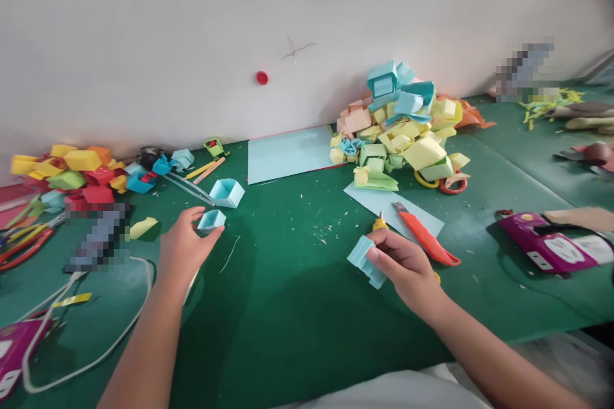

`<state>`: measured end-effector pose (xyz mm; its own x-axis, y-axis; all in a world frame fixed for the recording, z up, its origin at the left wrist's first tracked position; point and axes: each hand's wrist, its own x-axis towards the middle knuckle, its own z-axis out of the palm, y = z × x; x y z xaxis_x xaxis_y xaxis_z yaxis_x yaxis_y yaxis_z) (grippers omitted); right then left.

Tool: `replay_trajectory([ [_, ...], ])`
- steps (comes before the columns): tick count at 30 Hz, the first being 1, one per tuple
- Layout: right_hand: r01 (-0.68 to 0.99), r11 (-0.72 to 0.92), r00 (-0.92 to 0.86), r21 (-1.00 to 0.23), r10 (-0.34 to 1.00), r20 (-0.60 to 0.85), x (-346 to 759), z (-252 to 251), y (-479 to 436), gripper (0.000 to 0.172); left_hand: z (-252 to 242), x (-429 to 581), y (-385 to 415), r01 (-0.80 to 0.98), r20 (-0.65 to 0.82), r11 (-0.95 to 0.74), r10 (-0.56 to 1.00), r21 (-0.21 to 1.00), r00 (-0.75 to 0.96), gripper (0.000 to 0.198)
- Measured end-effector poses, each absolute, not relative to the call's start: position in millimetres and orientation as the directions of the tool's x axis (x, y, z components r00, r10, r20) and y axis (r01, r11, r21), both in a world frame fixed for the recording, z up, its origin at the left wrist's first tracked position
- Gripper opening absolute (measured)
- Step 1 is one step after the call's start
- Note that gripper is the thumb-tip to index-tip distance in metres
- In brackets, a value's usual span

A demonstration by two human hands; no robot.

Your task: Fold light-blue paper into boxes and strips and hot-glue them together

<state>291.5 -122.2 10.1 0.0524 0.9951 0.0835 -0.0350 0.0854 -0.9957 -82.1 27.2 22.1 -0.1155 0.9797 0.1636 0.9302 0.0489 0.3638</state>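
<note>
Arms [151, 326] wide apart, left fingers [190, 213] around small blue box [211, 222]

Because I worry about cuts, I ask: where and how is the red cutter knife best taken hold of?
Probably grip the cutter knife by its broad red handle, coming from the near right: it lies flat, the handle end pointing there, its grey tip farther left over the light-blue sheet.

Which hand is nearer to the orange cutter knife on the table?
Right. The right hand, holding folded blue paper, is close beside the orange cutter knife, on its left. The left hand is much farther to the left, holding a small blue paper box.
</note>
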Motion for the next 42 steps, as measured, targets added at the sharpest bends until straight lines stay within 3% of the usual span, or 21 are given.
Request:
replay_trajectory([
  [2, 0.144, 0.184, 0.080, -0.972, 0.977, 0.197, 295, 16, -120, 0.019, 22, -66, 22, 0.900, 0.211, -0.100, 0.977, 0.423, 0.009, 0.057],
  [4, 0.360, 0.331, 0.074, -0.872, 0.922, 0.380, 300, 21, -117, 0.012, 22, -43, 10, 0.839, 0.228, -0.268, 0.957, 0.473, 0.177, 0.056],
  [8, 0.630, 0.594, -0.140, -0.501, 0.721, 0.679, 304, 28, -110, 0.005, 19, 10, -27, 0.687, 0.166, -0.463, 0.875, 0.560, 0.455, 0.050],
  [11, 0.699, 0.642, -0.288, -0.314, 0.656, 0.698, 300, 30, -107, 0.008, 11, 38, -51, 0.597, 0.101, -0.477, 0.828, 0.645, 0.552, 0.059],
  [15, 0.731, 0.655, -0.378, -0.191, 0.622, 0.686, 293, 27, -107, 0.006, 1, 53, -69, 0.543, 0.093, -0.471, 0.808, 0.696, 0.582, 0.070],
  [22, 0.727, 0.671, -0.437, -0.143, 0.614, 0.657, 286, 20, -111, 0.001, -7, 62, -80, 0.388, 0.297, -0.516, 0.814, 0.764, 0.499, 0.074],
  [28, 0.751, 0.653, -0.472, -0.099, 0.636, 0.610, 277, 19, -111, 0.016, -12, 63, -82, 0.304, 0.346, -0.532, 0.797, 0.790, 0.495, 0.070],
  [36, 0.790, 0.605, -0.487, -0.098, 0.717, 0.499, 270, 14, -106, 0.024, -20, 65, -82, 0.148, 0.307, -0.444, 0.789, 0.884, 0.533, 0.066],
  [42, 0.842, 0.488, -0.355, -0.229, 0.822, 0.445, 265, 7, -103, 0.006, -23, 65, -78, 0.100, 0.270, -0.378, 0.800, 0.920, 0.536, 0.063],
])
